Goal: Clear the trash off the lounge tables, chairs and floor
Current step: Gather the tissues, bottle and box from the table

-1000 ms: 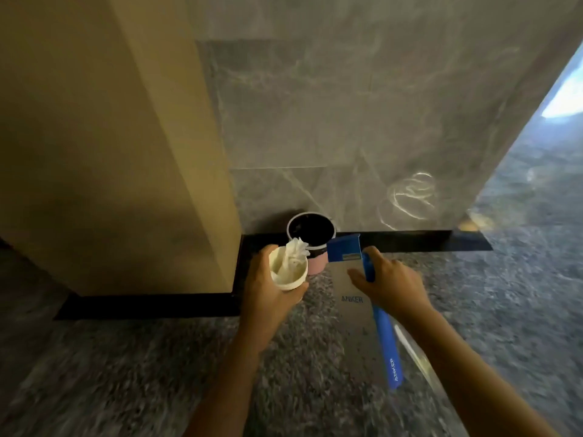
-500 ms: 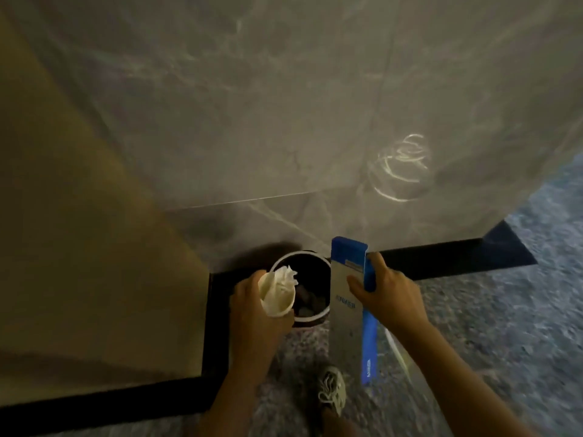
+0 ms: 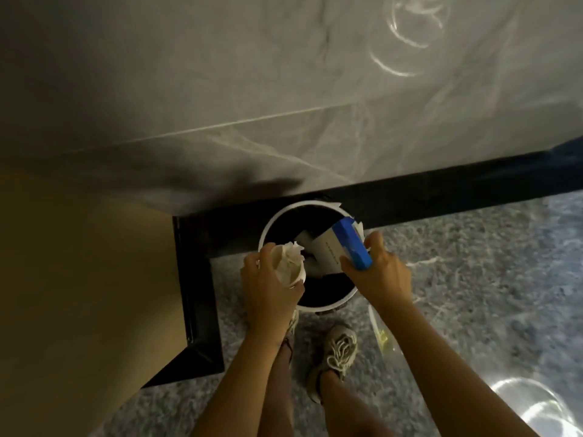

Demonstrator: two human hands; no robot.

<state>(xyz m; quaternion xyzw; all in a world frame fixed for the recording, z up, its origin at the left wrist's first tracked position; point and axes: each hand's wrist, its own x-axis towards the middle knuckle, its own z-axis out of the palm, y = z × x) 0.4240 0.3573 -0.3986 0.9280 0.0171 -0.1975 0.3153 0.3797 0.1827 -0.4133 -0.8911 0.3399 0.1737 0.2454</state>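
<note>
Blue box [image 3: 342, 247], print unreadable, we grip in our right hand [image 3: 378, 275] over the bin [image 3: 321, 308], cup [image 3: 288, 266] gripped in our left hand [image 3: 268, 288].

This single view comes from the camera on my head, tipped steeply down and slightly forward. It looks almost straight into the bin [image 3: 315, 307] from close above. My left hand [image 3: 268, 285] and right hand [image 3: 381, 275] sit mid-frame. The wide lens takes in both forearms, one shoe [image 3: 342, 348] on the floor [image 3: 473, 279] at the near edge, and the grey wall [image 3: 284, 89] across the far half.
</note>
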